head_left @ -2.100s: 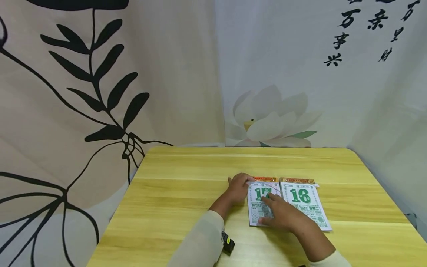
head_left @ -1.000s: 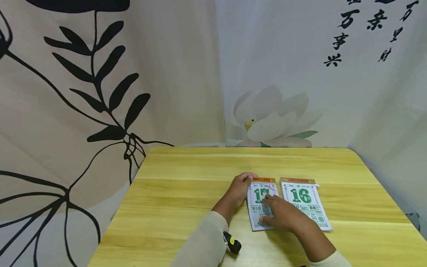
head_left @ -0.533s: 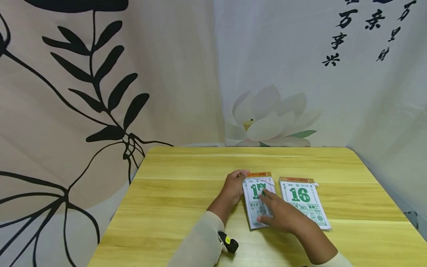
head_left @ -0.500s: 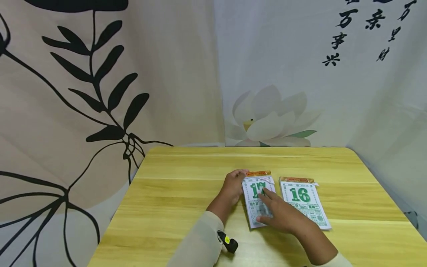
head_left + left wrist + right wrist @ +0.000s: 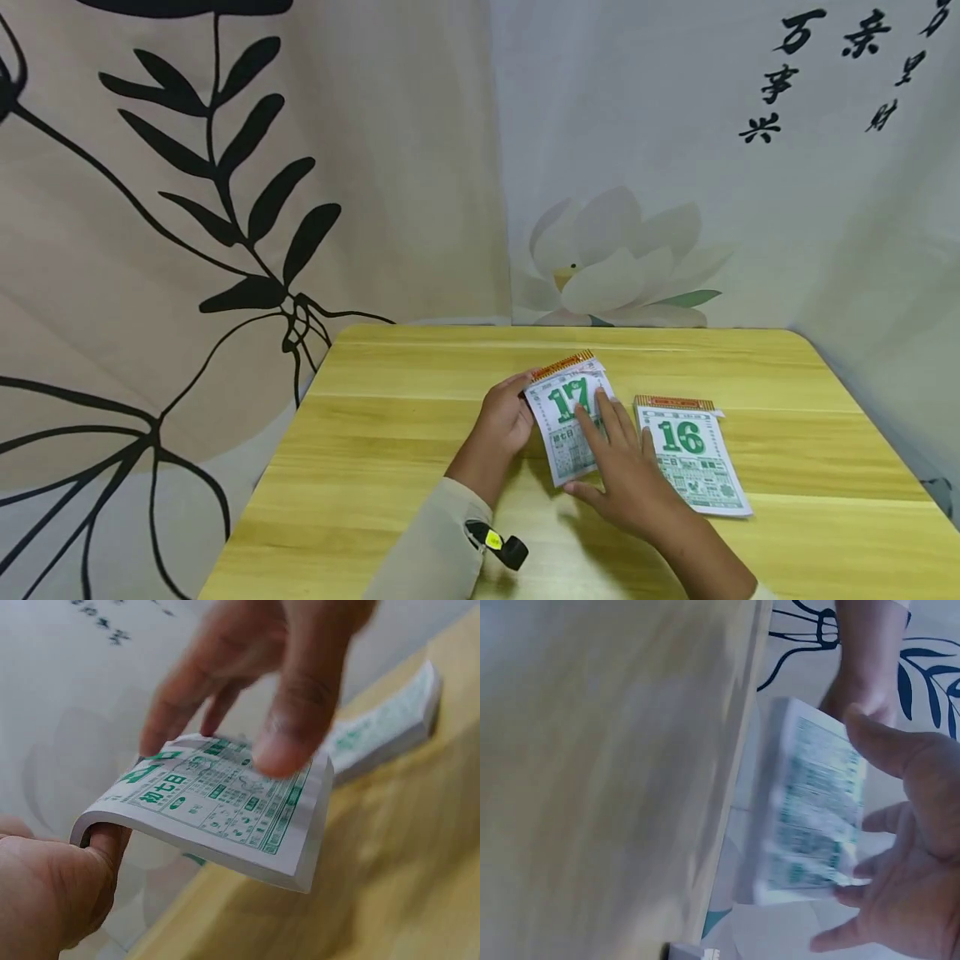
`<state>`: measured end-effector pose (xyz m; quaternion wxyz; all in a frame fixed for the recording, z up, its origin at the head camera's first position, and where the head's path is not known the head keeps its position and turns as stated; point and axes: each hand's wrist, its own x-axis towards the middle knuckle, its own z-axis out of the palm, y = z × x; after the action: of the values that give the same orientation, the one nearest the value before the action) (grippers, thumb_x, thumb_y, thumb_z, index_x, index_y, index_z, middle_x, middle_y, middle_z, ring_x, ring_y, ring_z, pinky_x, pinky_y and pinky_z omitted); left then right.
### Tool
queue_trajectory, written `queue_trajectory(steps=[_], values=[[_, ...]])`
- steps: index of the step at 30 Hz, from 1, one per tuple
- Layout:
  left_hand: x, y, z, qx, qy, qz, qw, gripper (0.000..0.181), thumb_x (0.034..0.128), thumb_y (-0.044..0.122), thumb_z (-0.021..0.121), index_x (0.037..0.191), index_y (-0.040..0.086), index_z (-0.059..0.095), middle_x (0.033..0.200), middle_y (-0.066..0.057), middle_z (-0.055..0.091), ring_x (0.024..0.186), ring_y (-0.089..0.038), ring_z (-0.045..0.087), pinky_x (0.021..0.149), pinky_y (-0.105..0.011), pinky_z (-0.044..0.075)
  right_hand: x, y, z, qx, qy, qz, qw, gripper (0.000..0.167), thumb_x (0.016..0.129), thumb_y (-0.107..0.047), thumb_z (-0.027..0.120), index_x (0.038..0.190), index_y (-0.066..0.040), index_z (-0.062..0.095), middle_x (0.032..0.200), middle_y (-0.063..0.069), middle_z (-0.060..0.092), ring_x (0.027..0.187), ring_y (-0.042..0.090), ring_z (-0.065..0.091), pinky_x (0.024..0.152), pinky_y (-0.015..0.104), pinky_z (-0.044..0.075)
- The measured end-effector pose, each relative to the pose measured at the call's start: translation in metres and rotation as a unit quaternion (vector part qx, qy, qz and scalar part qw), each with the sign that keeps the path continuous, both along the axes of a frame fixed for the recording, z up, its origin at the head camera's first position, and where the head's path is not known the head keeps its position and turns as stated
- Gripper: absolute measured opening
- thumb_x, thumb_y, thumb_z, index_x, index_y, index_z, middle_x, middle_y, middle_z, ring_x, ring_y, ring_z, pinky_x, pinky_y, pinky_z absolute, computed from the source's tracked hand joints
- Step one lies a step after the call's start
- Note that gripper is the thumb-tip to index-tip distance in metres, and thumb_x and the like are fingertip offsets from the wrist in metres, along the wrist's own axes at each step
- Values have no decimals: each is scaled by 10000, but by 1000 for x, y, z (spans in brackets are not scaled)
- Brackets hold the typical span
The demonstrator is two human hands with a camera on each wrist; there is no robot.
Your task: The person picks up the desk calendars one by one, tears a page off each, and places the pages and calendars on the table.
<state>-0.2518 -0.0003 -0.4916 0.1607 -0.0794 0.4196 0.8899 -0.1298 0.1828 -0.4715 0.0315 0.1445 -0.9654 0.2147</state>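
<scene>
A tear-off calendar (image 5: 567, 421) showing a green 17 is raised off the table and tilted. My left hand (image 5: 506, 414) grips it by its left edge near the red-and-gold top band; in the left wrist view the calendar (image 5: 217, 802) bends a little over those fingers. My right hand (image 5: 622, 467) is spread over its right side, fingers fairly straight. In the right wrist view the right hand (image 5: 919, 847) is beside the calendar (image 5: 817, 802); whether its fingertips touch the page I cannot tell.
A second calendar (image 5: 688, 454) showing a green 16 lies flat on the wooden table (image 5: 390, 433), right of the raised one. Behind the table's far edge hangs a printed cloth (image 5: 405, 167) with leaves, a lotus and dark characters.
The left hand has drawn the 17 calendar away from the 16 calendar, then lifted it and tilted it to the left. The right hand's fingers have spread and moved up with it.
</scene>
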Motion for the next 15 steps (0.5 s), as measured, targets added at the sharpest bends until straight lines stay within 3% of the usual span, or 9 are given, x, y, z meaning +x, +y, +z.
queue_trajectory(steps=[7,12,15], values=[[16,-12,15,527,-220,178,9982,396,1197,138,388,1461,-109,549,1373,-210,662,1259,-259,723,959,-303,650,6,-13,-6,-117,549,9,9984,1216,831,-417,959,1762,-184,213,1853,163,-68,1695,495,7,1264,846,121],[28,-19,16,730,-534,343,9953,308,1181,112,435,1346,-105,579,1141,-144,731,1028,-203,800,865,-282,669,3,-16,-6,-294,1271,115,9914,1184,742,-311,1028,1711,-150,367,1838,217,26,1628,524,170,1205,779,342],[33,-23,13,779,-675,442,9937,244,1170,95,455,1269,-90,581,1059,-122,744,967,-188,804,843,-278,669,0,-17,-8,-426,1680,201,9847,1153,678,-239,1058,1663,-152,465,1811,253,126,1560,537,274,1132,763,427]])
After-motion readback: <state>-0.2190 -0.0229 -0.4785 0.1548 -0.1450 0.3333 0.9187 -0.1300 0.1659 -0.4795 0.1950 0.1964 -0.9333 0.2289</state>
